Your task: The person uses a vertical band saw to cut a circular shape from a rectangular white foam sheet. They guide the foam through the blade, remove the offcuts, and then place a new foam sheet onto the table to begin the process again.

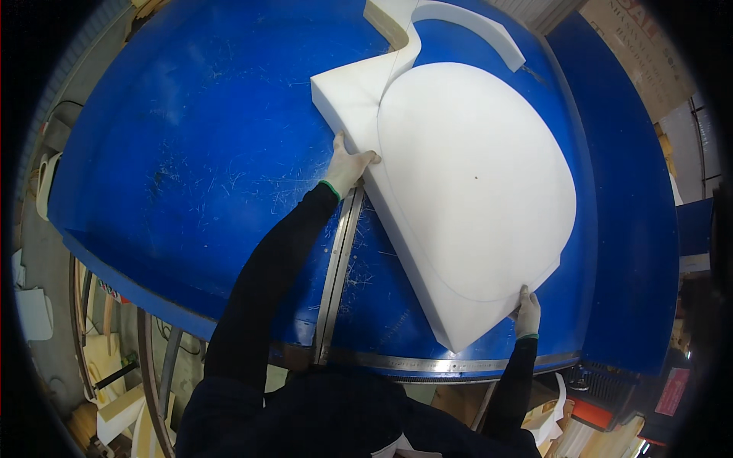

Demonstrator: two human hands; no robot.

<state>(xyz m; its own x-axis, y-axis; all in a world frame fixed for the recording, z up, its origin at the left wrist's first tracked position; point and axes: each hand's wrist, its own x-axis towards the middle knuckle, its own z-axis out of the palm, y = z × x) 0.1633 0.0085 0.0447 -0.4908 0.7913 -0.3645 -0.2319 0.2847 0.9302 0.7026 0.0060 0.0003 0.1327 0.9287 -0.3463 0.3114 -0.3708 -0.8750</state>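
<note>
A thick white foam slab (pixel 481 191) with a rounded right side lies on a blue table. A thin curved line runs near its left and lower sides; I cannot tell whether it is drawn or cut. My left hand (pixel 348 166), in a pale glove with a green cuff, grips the slab's straight left edge, thumb on top. At the lower right edge, near the pointed corner, my right hand (pixel 527 314), gloved too, holds the slab with its thumb up; its other fingers are partly hidden. An S-shaped foam part (pixel 363 72) adjoins the slab's upper left.
A curved foam strip (pixel 477 24) lies beyond the slab. A metal track (pixel 340 275) crosses the scratched blue table (pixel 191 153), and a metal ruler strip (pixel 458 366) lines its near edge. A blue panel (pixel 626 206) stands at right. Foam offcuts (pixel 122 416) lie below left.
</note>
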